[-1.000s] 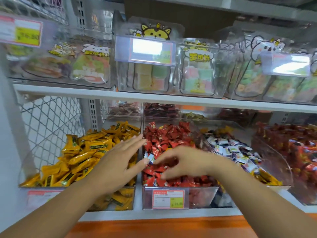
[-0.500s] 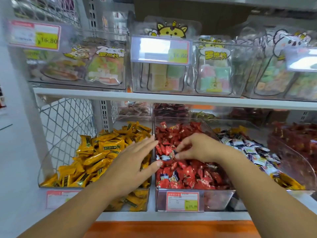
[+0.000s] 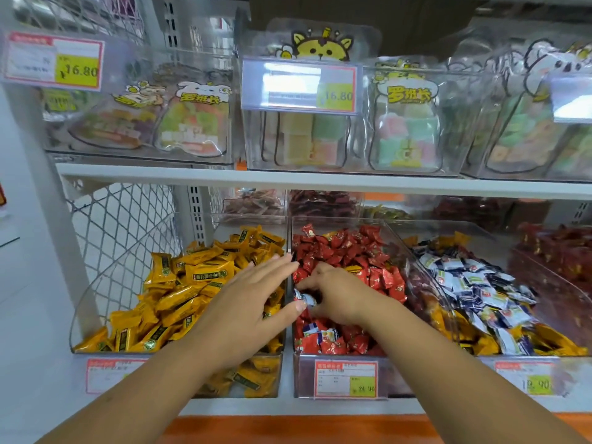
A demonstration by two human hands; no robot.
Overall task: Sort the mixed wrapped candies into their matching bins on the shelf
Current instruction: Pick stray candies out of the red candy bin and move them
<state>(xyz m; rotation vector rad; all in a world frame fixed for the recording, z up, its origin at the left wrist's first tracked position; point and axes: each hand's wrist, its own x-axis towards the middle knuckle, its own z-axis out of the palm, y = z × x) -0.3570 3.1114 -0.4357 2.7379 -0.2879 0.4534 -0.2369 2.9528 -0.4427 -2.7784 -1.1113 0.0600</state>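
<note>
Right grip (image 3: 339, 296) pinched a stray blue-white candy (image 3: 305, 298) in the red bin (image 3: 301, 376), near the shelf (image 3: 224, 407) front edge. It didn't belong there! Left grip (image 3: 253, 302) hovered spread flat, probably ready to receive it.

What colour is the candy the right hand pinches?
The candy is white and dark blue; head view.

white-blue candy (image 3: 306, 299) mostly covered — price tag (image 3: 346, 379) small print unreadable, far-right red bin (image 3: 557, 254) cropped.
</note>
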